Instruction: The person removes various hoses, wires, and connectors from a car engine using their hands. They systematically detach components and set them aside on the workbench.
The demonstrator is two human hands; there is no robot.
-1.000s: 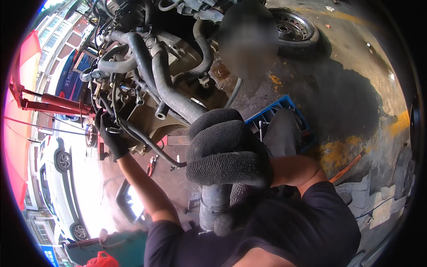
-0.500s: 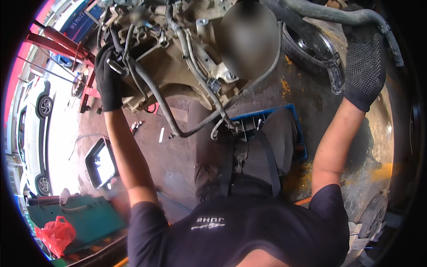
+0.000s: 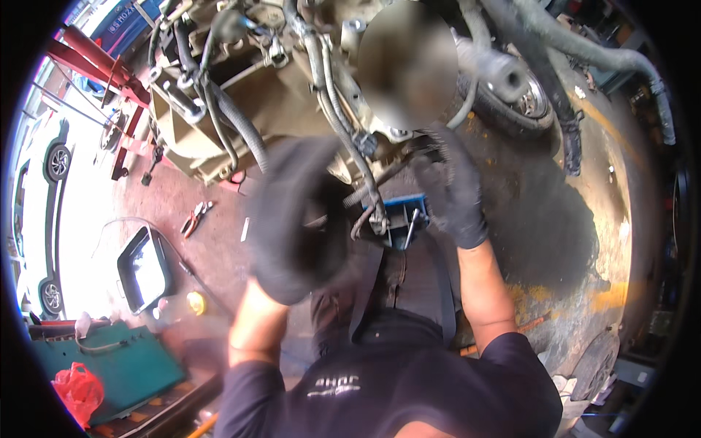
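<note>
- Stained workshop floor (image 3: 540,219) is spread beneath the work area, with the engine assembly (image 3: 292,95) set at the top.
- Left hand (image 3: 299,219), gloved, is raised at the lower edge of the assembly; it is blurred, so finger closure cannot be determined.
- Right hand (image 3: 449,186), gloved, is held opposite, fingers angled up and leftward, partly bent; whether anything is gripped cannot be determined.
- Cable harness (image 3: 336,120) is draped down the assembly's front, its lower end suspended between both hands.
- Lateral room is afforded by the floor right of the right forearm; upward travel is bounded by the assembly's edge.
- Blue tray (image 3: 401,201) is positioned below the harness end.
- Upper-right reach is obstructed by thick hoses (image 3: 584,47) and a wheel (image 3: 504,120).
- Pliers (image 3: 196,219) are placed on the floor, left.
</note>
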